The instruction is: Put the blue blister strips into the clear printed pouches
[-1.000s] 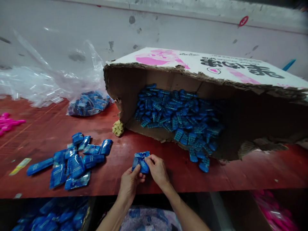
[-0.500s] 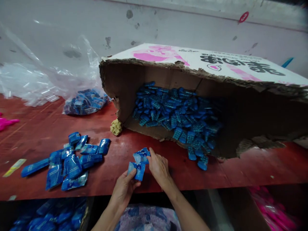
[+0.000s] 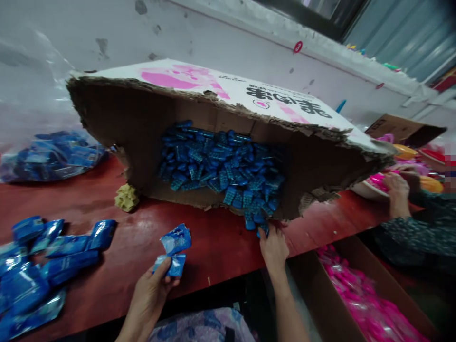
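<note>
While the left hand [image 3: 153,285] stays pinched on a small blue packet [image 3: 174,266], the right hand [image 3: 273,244] has moved from the packaging to the blue dotted pieces [image 3: 224,159] spilling from the torn carton [image 3: 117,114], so the work now divides between the two. The hands are well apart; the right fingertips touch a piece, but whether they grip it cannot be told. Just beyond the left fingers lies more blue wrapping [image 3: 177,238], perhaps joined to the packet. Left of that hand, the red tabletop [image 3: 213,242] bears blue packets [image 3: 69,263]. Behind the carton stands a stained wall [image 3: 213,47]; to the right hand's right, a co-worker's hand [image 3: 398,190] touches pink pieces [image 3: 377,180].
</note>
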Tool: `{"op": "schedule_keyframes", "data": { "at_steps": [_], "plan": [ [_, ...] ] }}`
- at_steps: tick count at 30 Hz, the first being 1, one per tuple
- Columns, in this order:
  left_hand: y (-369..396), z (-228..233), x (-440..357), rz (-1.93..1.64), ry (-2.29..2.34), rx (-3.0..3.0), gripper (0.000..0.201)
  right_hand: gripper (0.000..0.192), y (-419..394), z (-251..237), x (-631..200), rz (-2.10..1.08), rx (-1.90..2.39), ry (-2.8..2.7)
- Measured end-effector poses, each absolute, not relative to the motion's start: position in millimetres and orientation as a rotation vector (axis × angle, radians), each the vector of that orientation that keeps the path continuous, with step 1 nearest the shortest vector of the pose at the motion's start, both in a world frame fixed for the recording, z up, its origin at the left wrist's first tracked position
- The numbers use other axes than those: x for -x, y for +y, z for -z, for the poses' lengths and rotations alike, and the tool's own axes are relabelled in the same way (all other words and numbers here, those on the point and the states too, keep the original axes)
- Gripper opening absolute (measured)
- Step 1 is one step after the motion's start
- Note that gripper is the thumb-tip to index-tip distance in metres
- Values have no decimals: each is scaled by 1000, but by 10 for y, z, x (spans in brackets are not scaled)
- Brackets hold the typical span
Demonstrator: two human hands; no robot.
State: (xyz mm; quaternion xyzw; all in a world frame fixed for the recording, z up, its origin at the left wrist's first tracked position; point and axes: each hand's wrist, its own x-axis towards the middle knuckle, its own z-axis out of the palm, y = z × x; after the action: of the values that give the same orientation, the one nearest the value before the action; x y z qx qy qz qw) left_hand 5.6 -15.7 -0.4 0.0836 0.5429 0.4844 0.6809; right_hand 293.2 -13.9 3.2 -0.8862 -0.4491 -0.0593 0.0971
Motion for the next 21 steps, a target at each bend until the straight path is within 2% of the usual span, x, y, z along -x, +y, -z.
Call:
{"op": "schedule_keyframes", "data": {
  "at_steps": [4, 8, 15, 21],
  "plan": [
    [-196, -48, -82, -1054, 1146, -218, 20, 32, -170, 147, -2561, 24, 2453, -1438],
    [-230, -93, -37, -1006, 1156, -158, 18, 31, -144, 204, -2117, -221, 2085, -1565],
    [-207, -170, -8, -1021, 1207, 40, 26, 32, -61, 1, -1717, -1108, 1452, -1195],
    [-190, -116, -4, -1031, 1194, 58, 25, 23, -236, -133, -1562, -1316, 1261, -1144]
  ]
}}
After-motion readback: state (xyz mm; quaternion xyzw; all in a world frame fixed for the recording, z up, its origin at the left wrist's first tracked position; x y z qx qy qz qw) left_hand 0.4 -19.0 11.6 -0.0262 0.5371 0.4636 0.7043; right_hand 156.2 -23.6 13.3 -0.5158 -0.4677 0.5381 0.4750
